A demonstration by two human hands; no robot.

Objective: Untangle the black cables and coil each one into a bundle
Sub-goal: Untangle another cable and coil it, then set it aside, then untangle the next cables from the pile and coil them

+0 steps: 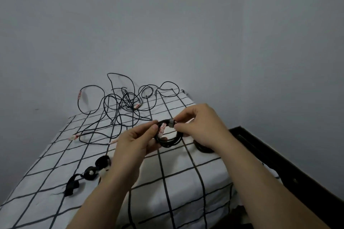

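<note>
The left hand (135, 141) grips the left side of a coiled black cable (167, 140), and the right hand (201, 126) pinches a grey tie (170, 123) at the top of the same coil. Beyond the grip, farther from the person, a tangle of loose black cables (122, 102) lies on the checked sheet (176, 182). Left of the grip and nearer to the person lie black straps (91, 173), and just right of it, under the right wrist, rests a second dark coil (202, 148).

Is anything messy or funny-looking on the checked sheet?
Yes. The tangle of black cables at the far end of the checked sheet is a knotted heap, with loops spilling past the sheet's far edge. The coiled bundle in the left hand and right hand looks neat.
</note>
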